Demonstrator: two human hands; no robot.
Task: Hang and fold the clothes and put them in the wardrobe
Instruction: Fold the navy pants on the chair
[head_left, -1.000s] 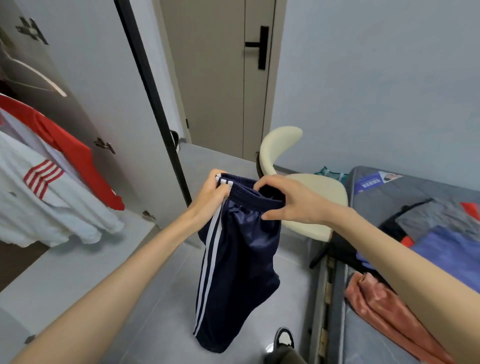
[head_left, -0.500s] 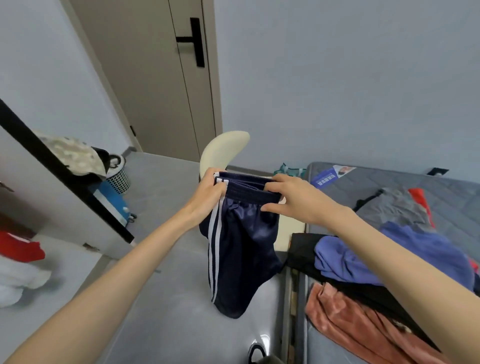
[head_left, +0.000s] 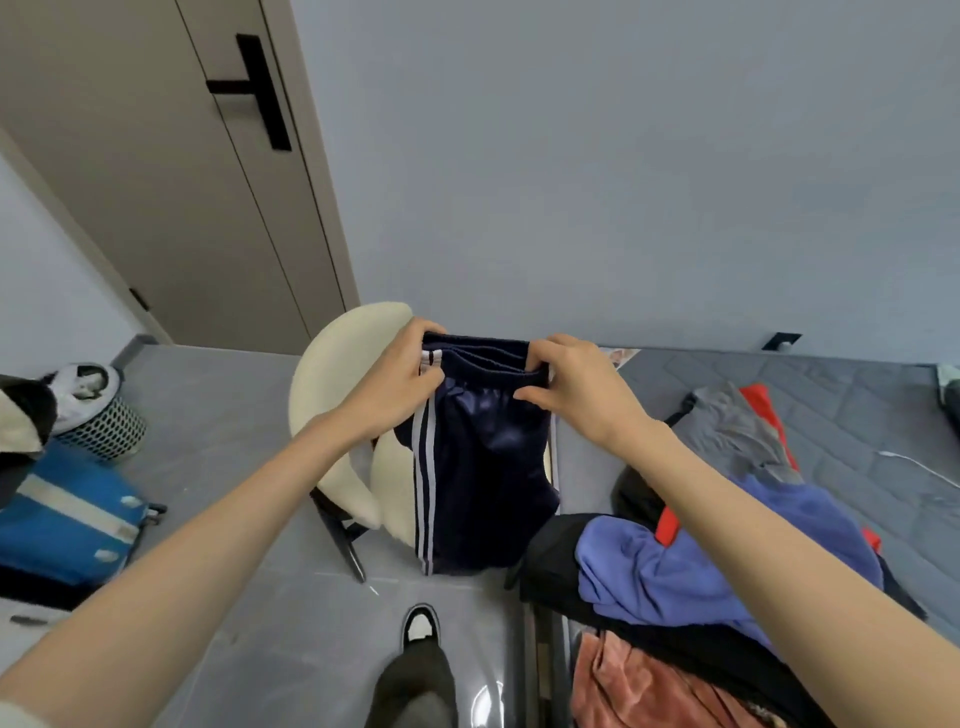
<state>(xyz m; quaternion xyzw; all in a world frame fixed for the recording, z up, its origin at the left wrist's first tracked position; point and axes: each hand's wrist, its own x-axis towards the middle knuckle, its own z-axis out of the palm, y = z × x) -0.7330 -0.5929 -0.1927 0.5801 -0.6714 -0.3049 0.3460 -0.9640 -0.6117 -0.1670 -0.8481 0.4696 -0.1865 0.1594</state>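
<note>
Foreground: pink garment and purple garment heaped on bed. Centre: navy shorts (white side stripes) hang in air above floor, between bed edge and cream chair. Left grip pinches left end of waistband; right grip pinches right end. Background: closed door.

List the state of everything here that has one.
navy shorts: unfolded, hanging by the waistband
left hand: grips the waistband's striped end
right hand: pinches the other end
door: closed
purple garment: crumpled, unfolded, on the bed
pink garment: crumpled on the bed
</note>
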